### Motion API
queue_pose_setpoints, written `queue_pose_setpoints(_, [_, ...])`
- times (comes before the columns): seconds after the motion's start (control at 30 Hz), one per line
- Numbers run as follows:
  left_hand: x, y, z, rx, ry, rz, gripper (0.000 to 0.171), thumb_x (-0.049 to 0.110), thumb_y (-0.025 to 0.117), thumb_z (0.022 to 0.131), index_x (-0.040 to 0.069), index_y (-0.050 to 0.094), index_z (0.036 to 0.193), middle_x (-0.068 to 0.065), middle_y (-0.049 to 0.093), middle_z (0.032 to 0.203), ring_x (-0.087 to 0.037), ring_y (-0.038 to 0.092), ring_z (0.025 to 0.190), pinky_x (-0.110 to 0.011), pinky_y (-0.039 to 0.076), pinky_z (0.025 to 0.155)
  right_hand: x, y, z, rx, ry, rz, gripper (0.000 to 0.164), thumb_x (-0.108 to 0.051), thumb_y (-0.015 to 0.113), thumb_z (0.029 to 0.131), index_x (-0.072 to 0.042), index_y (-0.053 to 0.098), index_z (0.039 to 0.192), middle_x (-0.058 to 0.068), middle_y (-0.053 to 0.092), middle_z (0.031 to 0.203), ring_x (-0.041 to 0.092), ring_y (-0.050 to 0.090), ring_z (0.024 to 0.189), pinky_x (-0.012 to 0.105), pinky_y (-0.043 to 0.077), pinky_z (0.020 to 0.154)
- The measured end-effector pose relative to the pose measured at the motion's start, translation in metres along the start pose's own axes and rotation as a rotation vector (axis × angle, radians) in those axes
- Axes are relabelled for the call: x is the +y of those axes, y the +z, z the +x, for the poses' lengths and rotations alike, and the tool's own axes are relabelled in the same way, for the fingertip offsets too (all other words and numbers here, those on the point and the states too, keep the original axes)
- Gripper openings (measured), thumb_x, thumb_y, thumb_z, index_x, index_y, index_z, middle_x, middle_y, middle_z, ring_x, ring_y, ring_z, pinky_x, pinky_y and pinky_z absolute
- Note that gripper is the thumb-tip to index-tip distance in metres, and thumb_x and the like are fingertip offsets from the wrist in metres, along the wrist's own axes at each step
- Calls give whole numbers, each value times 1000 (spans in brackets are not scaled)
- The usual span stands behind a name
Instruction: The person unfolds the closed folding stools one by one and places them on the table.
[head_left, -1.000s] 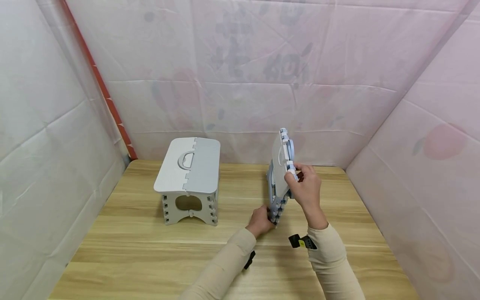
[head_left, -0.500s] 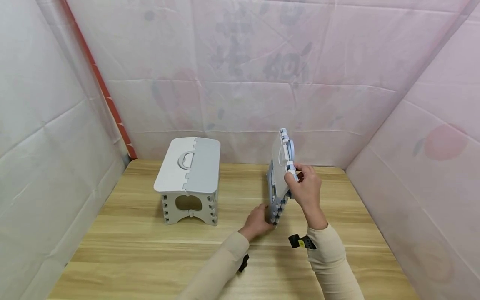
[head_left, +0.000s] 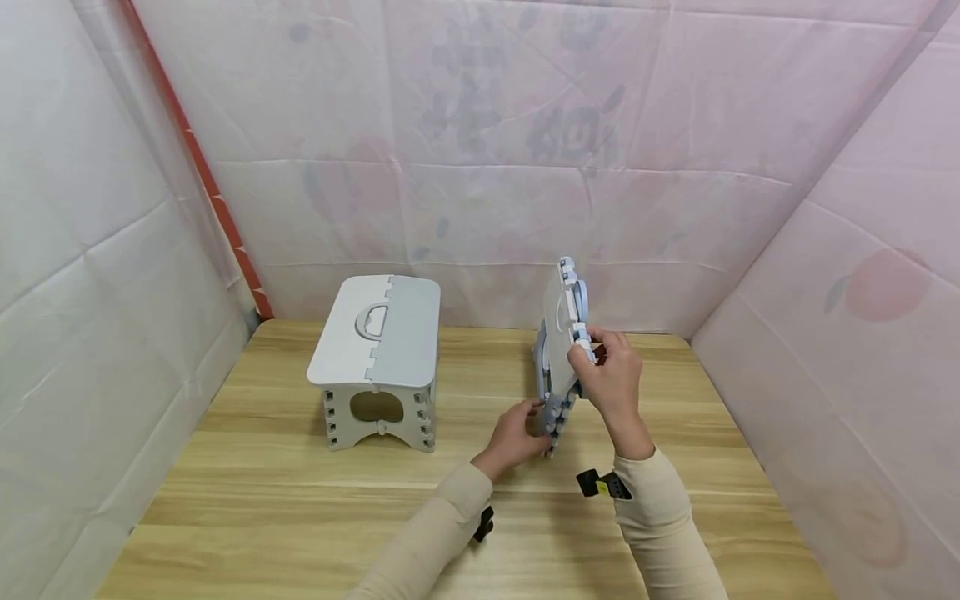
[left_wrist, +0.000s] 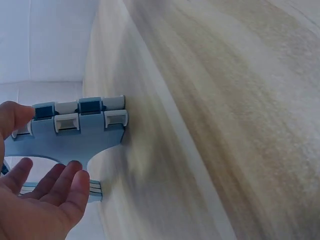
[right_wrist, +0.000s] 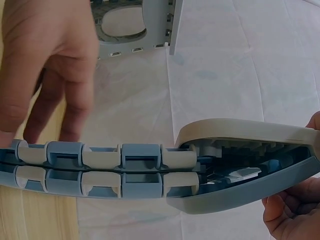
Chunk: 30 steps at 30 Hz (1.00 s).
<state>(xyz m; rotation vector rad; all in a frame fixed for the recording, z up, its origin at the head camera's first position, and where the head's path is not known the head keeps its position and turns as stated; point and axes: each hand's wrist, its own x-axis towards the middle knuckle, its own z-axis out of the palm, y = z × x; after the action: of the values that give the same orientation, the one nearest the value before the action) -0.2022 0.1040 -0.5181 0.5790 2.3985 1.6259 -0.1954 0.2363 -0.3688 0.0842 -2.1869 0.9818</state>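
A folding stool (head_left: 559,350) in white and blue stands on its edge, nearly folded flat. My right hand (head_left: 615,379) pinches the side of its seat, thumb on the white face and fingers behind. In the right wrist view the two seat halves (right_wrist: 240,130) stand slightly apart, with the hinged legs (right_wrist: 102,157) pressed together. Low on the legs, my left hand (head_left: 513,435) touches the stool with its thumb. Its other fingers (left_wrist: 60,185) are loosely bent and spread beside the blue leg panel (left_wrist: 80,140), not wrapped round it.
A second folding stool (head_left: 416,333), white and grey, stands unfolded to the left on the wooden table (head_left: 285,508). Pale cloth walls (head_left: 487,208) enclose the table at the back and both sides. A red strip (head_left: 202,158) runs down the back left corner.
My left hand has shifted slightly left and its fingers have loosened from the lower legs, its palm opening away from them. The right hand and the stool stay almost still.
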Motion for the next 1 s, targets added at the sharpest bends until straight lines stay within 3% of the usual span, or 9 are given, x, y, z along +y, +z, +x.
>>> queue_pose_setpoints(0.37, [9,-2,3,100,113,-101,46,11,72,80,8,57,123,-9,61,110,-29,58,101,-35,48,84,0,1,0,10,-19,1,31,-8,61,72,10,67,97,18,59,80,23,54,60,14,38,48])
queue_pose_setpoints(0.57, [2,2,9,143,169,-53,41,10,73,78,7,59,117,-3,64,100,-19,63,91,-26,49,78,0,3,0,15,-25,5,31,-8,61,72,10,67,96,17,59,79,23,54,59,14,39,47])
queue_pose_setpoints(0.77, [2,1,10,139,189,-42,39,9,74,76,6,60,113,-4,65,98,-15,64,88,-25,50,76,-2,2,0,4,-11,-2,30,-8,61,72,9,67,96,17,58,79,22,53,59,16,40,46])
queue_pose_setpoints(0.87, [4,0,10,126,185,-52,38,7,74,75,6,61,111,-5,66,97,-13,63,86,-23,50,74,-3,-3,0,-53,10,-4,32,-10,62,75,10,65,100,18,59,84,24,55,63,21,43,49])
queue_pose_setpoints(1.0, [6,-1,12,107,173,-55,37,6,75,75,5,61,109,-4,66,98,-11,63,86,-19,48,73,-2,-15,1,-205,83,56,39,-14,63,85,7,59,117,19,59,101,27,56,78,26,44,60])
